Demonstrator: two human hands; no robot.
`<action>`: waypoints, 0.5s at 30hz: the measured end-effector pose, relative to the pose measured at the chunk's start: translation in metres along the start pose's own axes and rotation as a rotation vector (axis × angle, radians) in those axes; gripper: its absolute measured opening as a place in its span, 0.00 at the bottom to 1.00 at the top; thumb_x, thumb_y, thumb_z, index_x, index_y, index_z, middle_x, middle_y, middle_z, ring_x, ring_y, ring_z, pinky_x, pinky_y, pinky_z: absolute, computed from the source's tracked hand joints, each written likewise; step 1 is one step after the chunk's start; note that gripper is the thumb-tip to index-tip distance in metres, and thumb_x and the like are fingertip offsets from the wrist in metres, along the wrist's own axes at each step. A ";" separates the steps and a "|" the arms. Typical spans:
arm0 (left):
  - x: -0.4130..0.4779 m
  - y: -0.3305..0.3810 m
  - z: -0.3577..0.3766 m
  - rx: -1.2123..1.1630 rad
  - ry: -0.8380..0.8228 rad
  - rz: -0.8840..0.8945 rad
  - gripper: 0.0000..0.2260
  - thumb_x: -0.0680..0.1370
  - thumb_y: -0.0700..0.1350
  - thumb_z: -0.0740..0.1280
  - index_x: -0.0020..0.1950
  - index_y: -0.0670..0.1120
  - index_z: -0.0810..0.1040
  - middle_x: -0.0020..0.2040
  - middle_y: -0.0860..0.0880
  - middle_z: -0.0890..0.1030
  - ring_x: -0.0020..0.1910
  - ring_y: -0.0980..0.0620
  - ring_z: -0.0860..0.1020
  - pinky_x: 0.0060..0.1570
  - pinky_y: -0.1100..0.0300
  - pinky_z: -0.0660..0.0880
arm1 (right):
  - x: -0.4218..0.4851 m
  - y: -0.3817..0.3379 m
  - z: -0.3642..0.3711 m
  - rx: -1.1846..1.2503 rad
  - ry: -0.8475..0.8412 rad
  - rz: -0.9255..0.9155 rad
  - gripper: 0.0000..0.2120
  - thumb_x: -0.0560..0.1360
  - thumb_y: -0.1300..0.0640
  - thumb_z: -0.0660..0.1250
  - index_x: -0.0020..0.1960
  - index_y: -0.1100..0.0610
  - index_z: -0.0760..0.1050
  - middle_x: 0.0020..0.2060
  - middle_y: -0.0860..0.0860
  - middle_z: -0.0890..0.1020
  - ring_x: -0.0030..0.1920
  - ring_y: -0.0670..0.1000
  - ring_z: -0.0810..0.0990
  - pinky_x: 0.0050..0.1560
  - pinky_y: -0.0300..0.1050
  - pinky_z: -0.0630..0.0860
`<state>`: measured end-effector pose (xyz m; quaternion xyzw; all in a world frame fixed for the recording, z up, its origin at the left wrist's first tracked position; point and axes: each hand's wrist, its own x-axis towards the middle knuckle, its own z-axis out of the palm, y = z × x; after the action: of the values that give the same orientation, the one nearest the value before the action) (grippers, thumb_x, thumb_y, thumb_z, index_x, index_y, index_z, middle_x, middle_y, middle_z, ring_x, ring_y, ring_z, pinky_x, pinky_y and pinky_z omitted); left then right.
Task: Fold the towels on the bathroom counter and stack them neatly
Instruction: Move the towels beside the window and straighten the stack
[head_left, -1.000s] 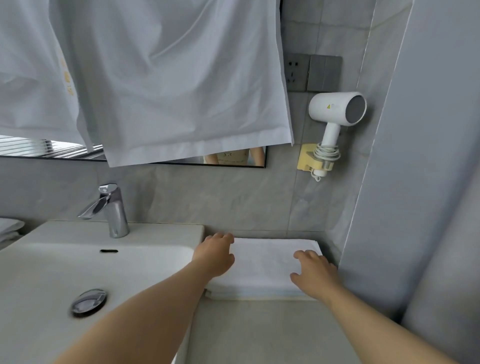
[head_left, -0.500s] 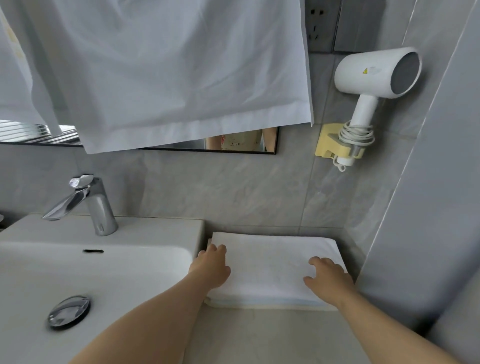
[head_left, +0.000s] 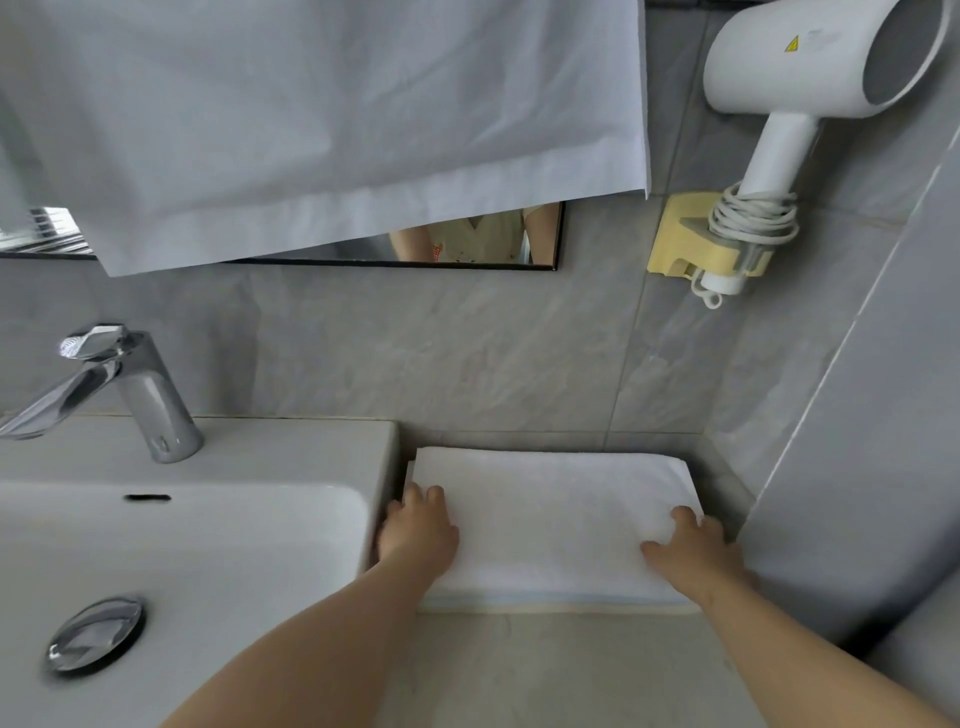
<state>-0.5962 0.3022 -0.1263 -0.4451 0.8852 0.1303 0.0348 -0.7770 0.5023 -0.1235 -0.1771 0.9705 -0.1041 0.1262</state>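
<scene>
Looks near the end. Seeing one folded white towel stack (head_left: 556, 525) flat at the back right corner of the counter (head_left: 545, 670), sat between the side of the sink (head_left: 208, 545) and the right wall, back edge close to the tiles. Edges squared, top smooth. Pale blue and cream strip along the front edge, so probably more than one layer or towel underneath; can't count them.

Left hand (head_left: 415, 535) at the stack's left edge, fingers laid on top, thumb hidden by the gap beside the sink: can't tell whether pinching the edge or just pressing. Right hand (head_left: 696, 556) at the front right corner, fingers spread flat on the top, holding nothing.

Reads as final squaring and patting, not folding. Likely left: let go, check alignment.

Only this stack in view on the counter; left of the sink out of frame, so can't rule out more towels. Also noting a white cloth (head_left: 311, 130) hanging over the mirror (head_left: 467, 249); can't say whether part of the job.
</scene>
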 end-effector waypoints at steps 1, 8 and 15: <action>0.001 0.002 -0.001 0.010 0.001 -0.023 0.16 0.80 0.47 0.56 0.67 0.45 0.61 0.69 0.44 0.61 0.64 0.42 0.65 0.55 0.54 0.69 | 0.001 0.001 0.001 0.020 -0.010 0.014 0.27 0.76 0.42 0.59 0.70 0.53 0.58 0.67 0.55 0.63 0.64 0.60 0.68 0.59 0.49 0.68; -0.001 0.011 -0.003 0.043 -0.029 -0.178 0.26 0.80 0.47 0.57 0.74 0.43 0.49 0.70 0.41 0.64 0.65 0.43 0.69 0.57 0.56 0.70 | 0.004 0.005 -0.005 0.029 -0.029 0.111 0.30 0.75 0.42 0.61 0.69 0.57 0.57 0.65 0.58 0.69 0.63 0.59 0.71 0.59 0.47 0.69; -0.005 0.013 -0.017 -0.137 0.058 -0.233 0.21 0.79 0.42 0.57 0.70 0.40 0.55 0.65 0.45 0.72 0.61 0.45 0.74 0.46 0.57 0.70 | 0.005 0.010 -0.010 0.104 0.001 0.187 0.27 0.72 0.51 0.67 0.64 0.61 0.61 0.62 0.60 0.72 0.61 0.60 0.72 0.59 0.46 0.69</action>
<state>-0.6027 0.3089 -0.1062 -0.5498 0.8172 0.1728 -0.0064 -0.7871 0.5110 -0.1176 -0.0789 0.9761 -0.1423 0.1441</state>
